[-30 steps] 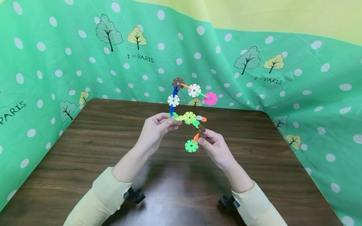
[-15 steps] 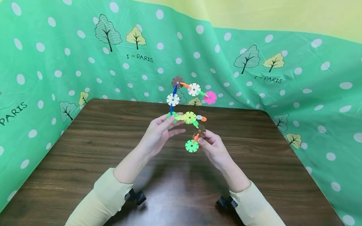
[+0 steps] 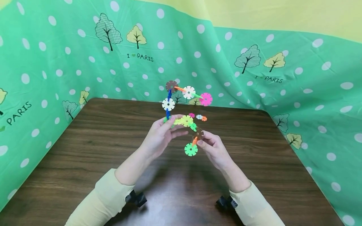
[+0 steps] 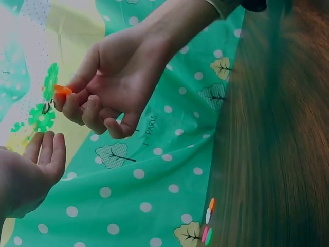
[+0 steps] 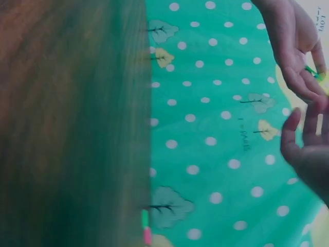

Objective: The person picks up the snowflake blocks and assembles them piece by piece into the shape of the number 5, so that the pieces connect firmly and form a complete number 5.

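Note:
Both hands hold up a chain of slotted plastic discs above the table. My left hand (image 3: pixel 159 133) pinches a green disc (image 3: pixel 165 120) at the chain's left corner, its lower fingers stretched out. From there, blue, white (image 3: pixel 168 104) and brown (image 3: pixel 171 86) discs rise, and the top bends right to a pink disc (image 3: pixel 206 99). Yellow discs (image 3: pixel 187 121) run right from the left hand. At the lower right my right hand (image 3: pixel 216 150) pinches the chain by a brown disc and an orange disc (image 4: pixel 62 89). Below hangs a green disc (image 3: pixel 191 149).
Loose small discs lie farther back on the dark wooden table (image 3: pixel 85 141): pink (image 3: pixel 191 115), white (image 3: pixel 199 117), orange (image 3: pixel 204 118), and a green one (image 4: pixel 208 236) in the left wrist view. A green dotted cloth (image 3: pixel 158 62) hangs behind and beside the table.
The chain has shifted slightly left and down, its upper part most, uncovering the loose pink disc. My left hand's lower fingers have straightened. The right hand has barely moved.

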{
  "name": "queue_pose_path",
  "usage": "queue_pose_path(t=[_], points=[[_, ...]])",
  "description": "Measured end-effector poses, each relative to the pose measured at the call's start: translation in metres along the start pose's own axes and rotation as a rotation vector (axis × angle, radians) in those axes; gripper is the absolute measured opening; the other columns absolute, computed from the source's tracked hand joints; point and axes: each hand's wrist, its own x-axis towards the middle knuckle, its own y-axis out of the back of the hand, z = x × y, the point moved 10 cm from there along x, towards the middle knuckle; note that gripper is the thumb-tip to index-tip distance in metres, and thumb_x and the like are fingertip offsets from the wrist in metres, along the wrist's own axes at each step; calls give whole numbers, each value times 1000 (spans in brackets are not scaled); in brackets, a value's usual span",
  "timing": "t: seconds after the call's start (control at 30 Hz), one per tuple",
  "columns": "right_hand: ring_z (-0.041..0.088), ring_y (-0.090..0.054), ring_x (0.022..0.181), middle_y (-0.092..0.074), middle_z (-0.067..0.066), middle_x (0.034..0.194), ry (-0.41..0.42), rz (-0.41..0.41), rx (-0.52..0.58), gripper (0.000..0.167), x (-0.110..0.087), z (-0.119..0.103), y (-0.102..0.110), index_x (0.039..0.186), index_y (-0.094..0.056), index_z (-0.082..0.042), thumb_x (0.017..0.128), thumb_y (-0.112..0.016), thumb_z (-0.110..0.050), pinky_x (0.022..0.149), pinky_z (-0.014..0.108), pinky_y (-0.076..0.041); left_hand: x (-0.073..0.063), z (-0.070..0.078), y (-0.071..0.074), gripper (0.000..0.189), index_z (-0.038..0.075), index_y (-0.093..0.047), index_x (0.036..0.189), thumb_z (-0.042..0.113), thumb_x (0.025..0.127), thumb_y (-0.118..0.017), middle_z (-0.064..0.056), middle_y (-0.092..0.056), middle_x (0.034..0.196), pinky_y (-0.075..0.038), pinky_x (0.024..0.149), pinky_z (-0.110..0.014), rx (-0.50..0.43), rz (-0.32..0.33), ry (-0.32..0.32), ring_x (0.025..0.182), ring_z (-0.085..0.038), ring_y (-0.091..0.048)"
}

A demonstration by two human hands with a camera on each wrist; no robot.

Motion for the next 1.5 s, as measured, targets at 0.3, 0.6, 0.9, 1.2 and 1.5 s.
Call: queue_pose_path(t=[0.3,0.6,0.9,1.2,1.5], points=[[15,-66,80,-67,8,93,21,373,-409,17,-3,-33,12,103,-60,3,87,-65,-4,73,24,-54,-4,2,0,41,-8,-49,126,25,101,-45,-6,-67,108,-49,94,-44,80,2,-72,102,-25,-65],[11,-65,61,-69,0,75,81,473,-323,11,-2,-39,14,83,-61,8,81,-70,2,56,19,-52,-5,-20,-4,57,6,-48,132,13,82,-74,-6,-65,115,-50,93,-34,-41,-6,-43,104,-19,-63],[5,-53,60,-58,-2,71,172,418,-295,17,1,-43,1,75,-52,8,79,-68,10,53,14,-46,1,-21,-6,25,4,-68,107,4,82,-71,-12,-71,103,-50,94,-39,-34,77,-122,108,-35,-61],[5,-51,56,-56,-3,68,266,447,-283,17,-3,-50,-4,73,-50,9,80,-65,12,49,14,-43,-3,-14,-7,27,-1,-67,107,5,81,-72,-11,-72,100,-50,93,-41,12,135,-164,103,-33,-64],[10,-49,60,-50,5,63,567,377,-304,21,-14,-72,-14,69,-41,10,77,-59,18,54,16,-44,-2,-4,2,22,2,-69,105,3,83,-71,-10,-72,99,-50,93,-41,-7,165,-208,100,-28,-67]])
